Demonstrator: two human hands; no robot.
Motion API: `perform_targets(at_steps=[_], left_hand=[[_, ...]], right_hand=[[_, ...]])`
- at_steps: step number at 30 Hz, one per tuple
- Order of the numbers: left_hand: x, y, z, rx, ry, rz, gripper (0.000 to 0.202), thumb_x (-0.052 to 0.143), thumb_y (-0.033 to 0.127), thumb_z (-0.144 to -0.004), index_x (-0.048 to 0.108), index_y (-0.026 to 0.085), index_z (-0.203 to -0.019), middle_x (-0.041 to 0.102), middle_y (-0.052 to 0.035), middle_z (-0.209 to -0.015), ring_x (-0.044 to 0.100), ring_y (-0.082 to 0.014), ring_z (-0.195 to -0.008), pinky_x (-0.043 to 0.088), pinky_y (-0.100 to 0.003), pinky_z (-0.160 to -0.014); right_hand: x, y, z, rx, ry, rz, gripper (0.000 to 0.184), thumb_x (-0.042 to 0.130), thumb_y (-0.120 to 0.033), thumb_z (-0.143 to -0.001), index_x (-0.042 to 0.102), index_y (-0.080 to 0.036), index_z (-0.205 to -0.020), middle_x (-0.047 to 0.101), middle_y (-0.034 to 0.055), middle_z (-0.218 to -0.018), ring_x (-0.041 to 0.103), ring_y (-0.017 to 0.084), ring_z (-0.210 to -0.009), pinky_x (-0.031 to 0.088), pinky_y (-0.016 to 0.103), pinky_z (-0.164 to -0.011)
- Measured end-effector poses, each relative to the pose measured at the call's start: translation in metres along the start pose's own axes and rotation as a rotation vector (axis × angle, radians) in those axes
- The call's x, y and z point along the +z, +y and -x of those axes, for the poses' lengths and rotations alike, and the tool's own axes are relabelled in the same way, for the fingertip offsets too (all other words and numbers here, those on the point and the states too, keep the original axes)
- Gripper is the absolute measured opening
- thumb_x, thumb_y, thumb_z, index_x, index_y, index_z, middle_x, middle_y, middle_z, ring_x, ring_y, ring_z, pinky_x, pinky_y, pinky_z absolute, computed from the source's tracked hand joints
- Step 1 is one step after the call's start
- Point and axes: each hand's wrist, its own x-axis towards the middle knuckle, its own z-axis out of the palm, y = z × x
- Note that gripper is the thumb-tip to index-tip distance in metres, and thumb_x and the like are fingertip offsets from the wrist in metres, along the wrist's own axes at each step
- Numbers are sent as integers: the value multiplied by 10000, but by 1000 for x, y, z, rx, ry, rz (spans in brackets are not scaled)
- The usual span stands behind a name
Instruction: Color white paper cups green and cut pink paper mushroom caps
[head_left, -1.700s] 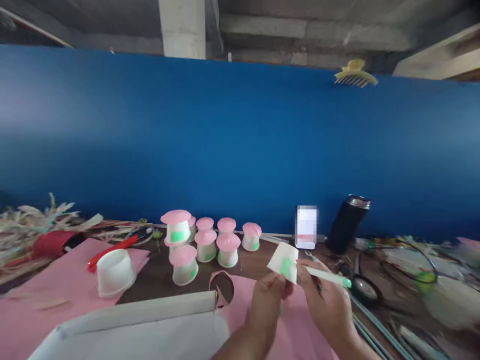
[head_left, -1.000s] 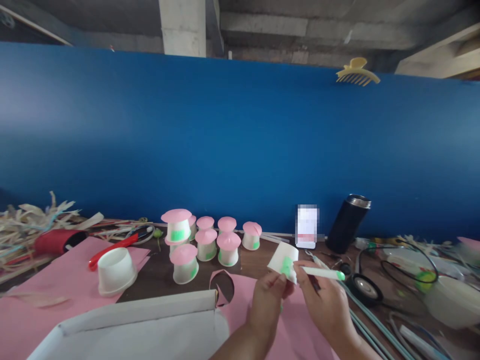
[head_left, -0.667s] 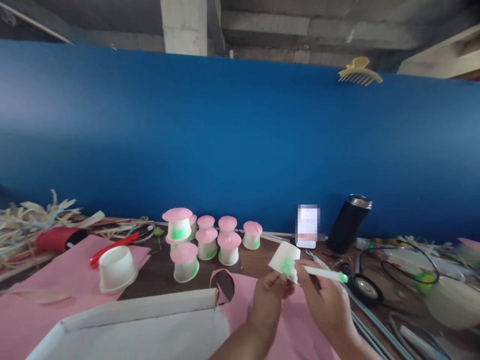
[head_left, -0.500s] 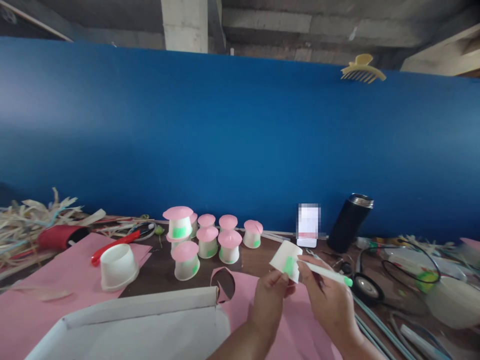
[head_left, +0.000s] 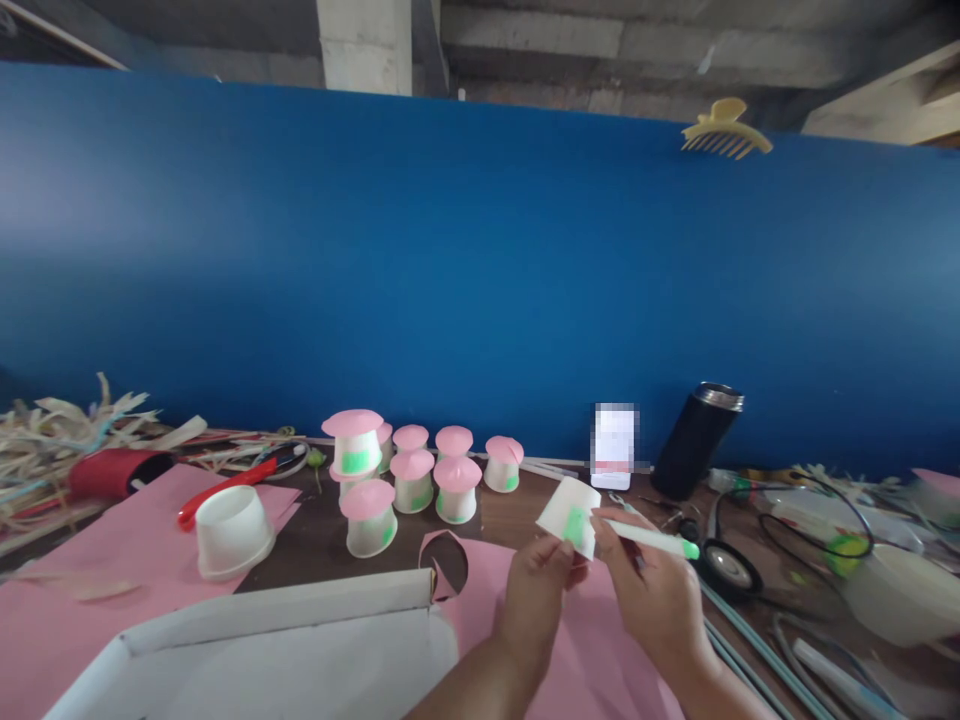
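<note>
My left hand (head_left: 536, 590) is closed on the lower edge of a white paper cup (head_left: 561, 502), which is tilted and has a green patch on its side. In my right hand (head_left: 660, 590) is a marker (head_left: 649, 538) with a white barrel and a green end. Its writing tip is hidden behind my fingers, which lie close against the coloured side. Left of my hands stand several white cups with pink paper tops and green patches, among them a front cup (head_left: 369, 530) and a single one (head_left: 504, 465).
An uncoloured white cup (head_left: 234, 535) sits on pink paper (head_left: 127, 560) beside a red-handled tool (head_left: 225, 492). A white box (head_left: 285, 650) lies in front. At the back are a phone (head_left: 613, 450) and a black bottle (head_left: 694, 445); cables and rods (head_left: 757, 645) lie right.
The camera view has shifted slightly. My hands keep the same hold on the cup and marker, with little visible movement between them.
</note>
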Motion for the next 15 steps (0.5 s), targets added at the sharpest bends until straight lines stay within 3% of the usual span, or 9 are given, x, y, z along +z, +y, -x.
perform_targets(at_steps=[6, 15], left_hand=[[0, -1, -1, -6, 37, 146, 322, 692, 468, -747, 614, 158, -709, 568, -23, -706, 546, -150, -720, 406, -274, -698], [1, -3, -1, 15, -6, 153, 296, 720, 430, -739, 693, 136, -749, 609, -47, -707, 569, -182, -785, 423, -314, -822]], right_hand=[[-2, -1, 2, -18, 39, -36, 246, 520, -412, -900, 659, -227, -984, 711, 50, -934, 665, 216, -839, 522, 310, -746], [1, 0, 1, -2, 17, -37, 271, 515, -422, -902, 669, -211, -972, 718, 73, -956, 672, 229, -864, 532, 339, -783]])
